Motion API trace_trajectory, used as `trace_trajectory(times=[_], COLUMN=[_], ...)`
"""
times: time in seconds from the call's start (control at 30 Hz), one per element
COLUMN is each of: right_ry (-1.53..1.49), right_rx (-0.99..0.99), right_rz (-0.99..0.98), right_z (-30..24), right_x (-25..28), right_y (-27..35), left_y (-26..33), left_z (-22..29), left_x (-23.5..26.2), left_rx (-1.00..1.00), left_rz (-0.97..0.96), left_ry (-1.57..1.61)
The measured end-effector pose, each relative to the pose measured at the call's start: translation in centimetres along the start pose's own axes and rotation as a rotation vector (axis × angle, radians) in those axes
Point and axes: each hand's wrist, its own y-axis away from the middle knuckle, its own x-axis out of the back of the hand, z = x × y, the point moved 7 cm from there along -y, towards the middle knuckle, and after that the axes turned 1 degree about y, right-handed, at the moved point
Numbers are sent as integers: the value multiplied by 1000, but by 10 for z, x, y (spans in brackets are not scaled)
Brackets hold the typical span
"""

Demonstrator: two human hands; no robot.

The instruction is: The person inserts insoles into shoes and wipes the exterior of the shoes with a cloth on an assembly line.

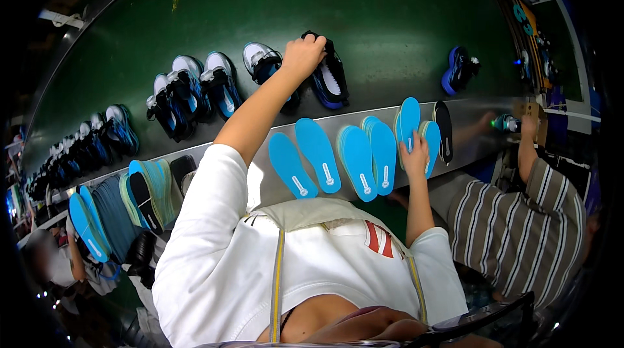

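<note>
My left hand (304, 55) reaches forward, its fingers curled over the far end of a dark sneaker (330, 81) whose opening faces me and shows a white strip inside. Pinched in my right hand (416, 156) is a blue insole (409, 115), which lies over other insoles on the metal ledge. Beside that hand are another blue insole (429, 133) and a black insole (443, 128). Farther left along the ledge lie more blue insoles (315, 156), some of them stacked. A silver and black sneaker (261, 58) stands just left of the held sneaker.
A green belt (390, 3) runs beyond the metal ledge (257, 182). Several sneakers (188, 78) stand on its left, and a blue sneaker (456, 69) on its right. Bundled insoles (120, 208) sit at lower left. A co-worker in a striped shirt (513, 218) handles a shoe (506, 123).
</note>
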Motion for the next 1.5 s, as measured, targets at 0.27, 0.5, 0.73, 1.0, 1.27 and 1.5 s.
trace_trajectory(times=[0.27, 0.5, 0.73, 1.0, 1.27, 1.5], right_ry=[-346, -77, -200, -579, -365, -147], right_rx=[286, 92, 98, 142, 758, 878], right_rz=[-29, -129, -176, 184, 310, 186], right_z=[-91, -117, -91, -105, -210, -246], right_x=[27, 10, 14, 98, 104, 42], right_y=[80, 102, 102, 28, -13, -42], left_y=[-7, -5, -4, 9, 28, 21], left_z=[-21, -2, 14, -17, -24, -2], left_x=[-36, -32, -26, 16, 35, 14], left_rx=[32, 45, -162, 64, 298, 335], left_rz=[-319, -233, -294, -12, 280, -60], left_ry=[70, -174, -159, 711, 1014, 459])
